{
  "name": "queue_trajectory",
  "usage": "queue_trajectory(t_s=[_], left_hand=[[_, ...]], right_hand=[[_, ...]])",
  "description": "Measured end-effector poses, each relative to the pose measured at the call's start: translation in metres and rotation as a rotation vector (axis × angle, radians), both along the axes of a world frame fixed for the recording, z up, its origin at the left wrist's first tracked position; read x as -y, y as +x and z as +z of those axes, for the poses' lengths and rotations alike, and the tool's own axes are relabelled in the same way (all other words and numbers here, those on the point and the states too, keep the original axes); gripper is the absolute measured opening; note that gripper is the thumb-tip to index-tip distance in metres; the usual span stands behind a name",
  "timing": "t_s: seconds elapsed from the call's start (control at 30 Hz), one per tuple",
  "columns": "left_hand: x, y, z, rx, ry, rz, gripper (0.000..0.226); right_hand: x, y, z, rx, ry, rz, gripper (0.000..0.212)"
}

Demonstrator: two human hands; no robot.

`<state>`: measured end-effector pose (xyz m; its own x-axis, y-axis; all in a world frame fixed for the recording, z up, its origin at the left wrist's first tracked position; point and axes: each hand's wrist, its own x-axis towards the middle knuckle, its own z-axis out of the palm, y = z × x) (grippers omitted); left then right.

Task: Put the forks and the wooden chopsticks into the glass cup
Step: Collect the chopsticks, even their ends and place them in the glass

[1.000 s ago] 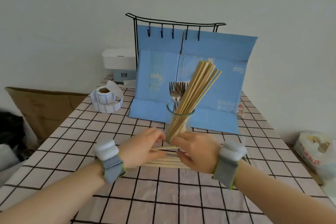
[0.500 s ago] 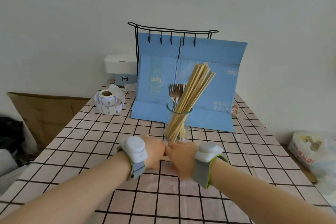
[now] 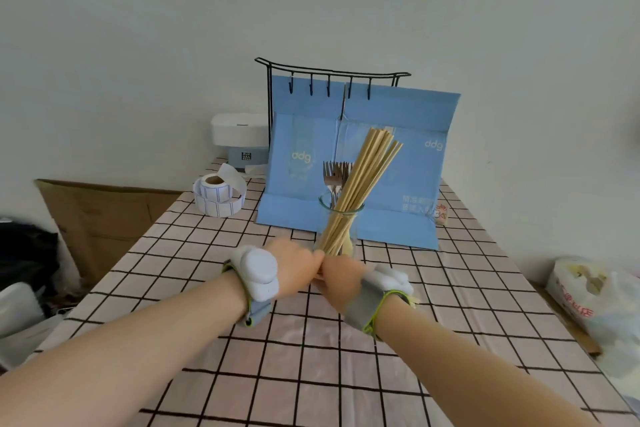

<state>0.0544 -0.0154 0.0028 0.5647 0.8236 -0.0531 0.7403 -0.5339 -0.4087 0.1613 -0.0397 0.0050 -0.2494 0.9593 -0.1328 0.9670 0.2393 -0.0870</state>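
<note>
Just before the cup (image 3: 341,229), both hands are closed together on something hidden, maybe chopsticks. They should be lifted upright and dropped in gently.

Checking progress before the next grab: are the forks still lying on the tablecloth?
No, the forks stand tines-up inside the glass cup beside the wooden chopsticks.

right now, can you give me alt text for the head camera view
Two hands, left hand and right hand, meet on a pink checked tablecloth before a glass cup holding wooden chopsticks and forks. Behind stand blue folded cardboard and a label roll.
</note>
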Motion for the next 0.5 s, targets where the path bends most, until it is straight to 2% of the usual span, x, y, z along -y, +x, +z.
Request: queue_trajectory(t_s=[0.03,0.07,0.13,0.17,0.23,0.3,0.37,0.4,0.43,0.5], left_hand=[[-0.001,0.002,0.008,-0.02,0.25,-0.089,0.013],[-0.002,0.003,0.018,0.039,0.454,-0.155,0.012],[0.002,0.006,0.039,0.315,0.782,-0.268,0.031],[0.006,0.005,0.045,0.468,0.833,-0.297,0.035],[0.019,0.005,0.065,0.753,0.72,-0.276,0.057],[0.033,0.005,0.075,1.158,0.402,-0.212,0.064],[0.043,0.007,0.078,1.463,-0.059,-0.153,0.052],[0.046,0.008,0.075,1.524,-0.237,-0.143,0.043],[0.049,0.01,0.072,1.553,-0.342,-0.141,0.036],[0.054,0.011,0.067,1.595,-0.429,-0.132,0.03]], right_hand=[[0.001,0.002,0.004,-0.1,0.065,-0.013,0.016],[-0.001,0.004,0.007,-0.214,0.116,-0.018,0.026],[-0.001,0.015,0.018,-0.496,0.192,-0.009,0.031],[0.0,0.021,0.021,-0.673,0.191,0.013,0.025],[0.005,0.032,0.03,-1.04,0.16,0.08,0.016],[0.013,0.038,0.035,-1.308,0.076,0.131,0.02],[0.021,0.037,0.034,-1.365,0.02,0.167,0.024],[0.023,0.036,0.031,-1.363,-0.002,0.195,0.024],[0.026,0.034,0.028,-1.362,-0.031,0.216,0.022],[0.03,0.032,0.022,-1.396,-0.107,0.208,0.021]])
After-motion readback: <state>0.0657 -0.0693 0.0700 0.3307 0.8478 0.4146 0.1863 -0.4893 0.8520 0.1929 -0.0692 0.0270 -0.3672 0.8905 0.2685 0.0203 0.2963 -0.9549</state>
